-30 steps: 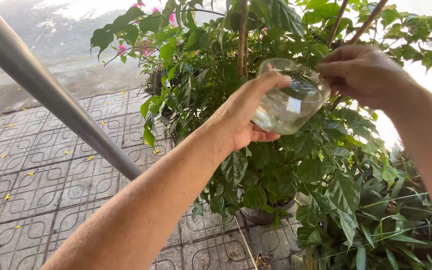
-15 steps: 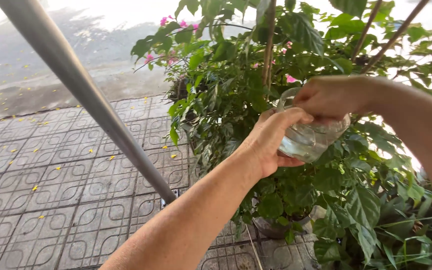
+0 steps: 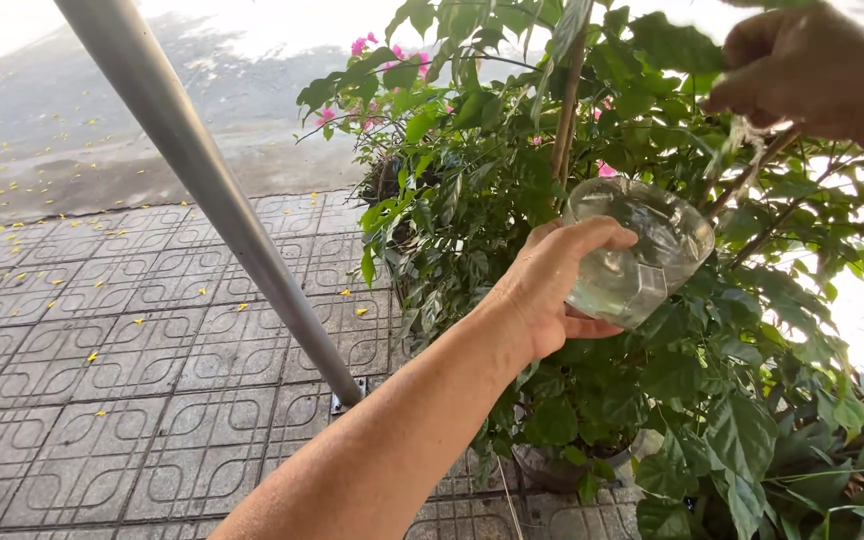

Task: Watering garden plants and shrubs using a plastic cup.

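Note:
My left hand [image 3: 550, 290] grips a clear plastic bowl-shaped container [image 3: 652, 250] holding some water, tilted slightly and held in front of a leafy potted shrub [image 3: 472, 200]. My right hand [image 3: 812, 65] is raised at the top right, above and to the right of the container, with its fingers pinched together. A pale, blurred strand [image 3: 742, 145] hangs down from those fingers among the leaves. What the strand is cannot be made out. The two hands are apart.
A grey metal pole [image 3: 202, 190] slants from the top left down to a base plate [image 3: 347, 400] on the patterned paving tiles [image 3: 102, 350]. The shrub's pot [image 3: 542, 468] stands on the tiles. Pink flowers [image 3: 362, 45] and more plants [image 3: 832, 440] crowd the right.
My right hand has lifted out of the container up to the top right, trailing the pale strand. My left hand keeps holding the container at about the same spot.

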